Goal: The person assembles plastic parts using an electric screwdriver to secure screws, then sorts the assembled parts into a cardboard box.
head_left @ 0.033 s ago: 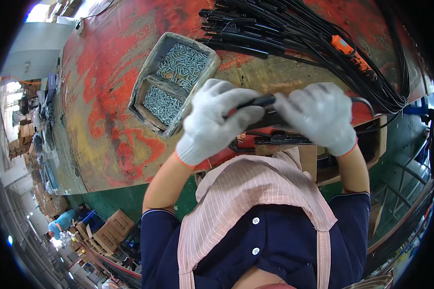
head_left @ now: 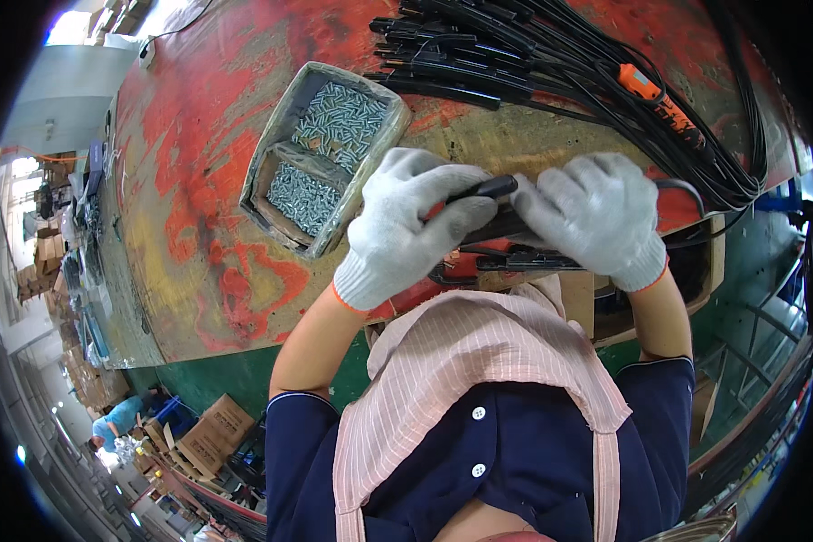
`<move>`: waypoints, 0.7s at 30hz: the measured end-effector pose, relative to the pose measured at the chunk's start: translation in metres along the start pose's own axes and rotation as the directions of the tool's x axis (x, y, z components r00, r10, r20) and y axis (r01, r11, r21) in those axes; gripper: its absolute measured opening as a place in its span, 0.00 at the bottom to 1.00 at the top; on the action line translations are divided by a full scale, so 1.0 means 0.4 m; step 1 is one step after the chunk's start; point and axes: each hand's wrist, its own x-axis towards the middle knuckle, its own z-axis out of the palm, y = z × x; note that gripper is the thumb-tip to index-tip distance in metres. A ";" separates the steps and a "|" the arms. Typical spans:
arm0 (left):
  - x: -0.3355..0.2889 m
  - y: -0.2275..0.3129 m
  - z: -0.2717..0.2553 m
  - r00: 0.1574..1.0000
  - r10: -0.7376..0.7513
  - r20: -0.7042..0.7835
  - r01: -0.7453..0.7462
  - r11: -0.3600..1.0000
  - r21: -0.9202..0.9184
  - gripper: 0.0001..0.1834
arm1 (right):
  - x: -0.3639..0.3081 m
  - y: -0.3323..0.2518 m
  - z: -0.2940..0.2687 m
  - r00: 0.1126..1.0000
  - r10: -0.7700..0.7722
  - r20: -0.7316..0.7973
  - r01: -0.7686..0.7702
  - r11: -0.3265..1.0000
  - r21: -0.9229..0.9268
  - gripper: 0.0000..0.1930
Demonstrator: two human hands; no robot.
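Note:
Both my hands wear white knit gloves and meet at the near edge of the worn red table point(head_left: 190, 181). My left hand point(head_left: 406, 221) is closed around one end of a slim black part point(head_left: 490, 190), whose tip shows above the fingers. Beside it, my right hand point(head_left: 596, 217) grips the same part from the other side, with a black cable curving out behind it. Just left of my left hand stands a taped cardboard tray point(head_left: 255, 176) with two compartments holding several small silver screws point(head_left: 334, 113).
A thick bundle of black cables and black parts point(head_left: 533, 54) lies across the far side of the table, with an orange tool point(head_left: 655, 95) on it. An open box point(head_left: 705, 262) hangs under the table edge at right. Cardboard boxes point(head_left: 212, 434) and a person point(head_left: 122, 415) are on the floor at lower left.

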 end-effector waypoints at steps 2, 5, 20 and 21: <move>0.002 -0.024 0.006 1.000 -0.015 -0.003 0.015 0.999 -0.049 0.19 | 0.010 0.012 -0.004 0.998 0.039 0.053 -0.041 0.999 0.027 0.16; 0.017 -0.061 -0.006 0.751 -0.251 0.611 0.625 0.568 -0.535 0.38 | 0.039 0.024 0.001 0.960 0.177 -0.218 -0.149 0.979 0.138 0.19; 0.042 -0.004 0.070 0.779 -0.163 0.606 0.377 0.893 -0.244 0.22 | 0.035 -0.043 0.102 0.476 0.727 0.495 0.552 -0.685 0.476 0.13; 0.034 -0.019 0.086 0.922 -0.094 0.376 0.190 0.955 -0.228 0.20 | 0.048 -0.056 0.097 0.460 0.714 0.527 0.555 -0.695 0.457 0.13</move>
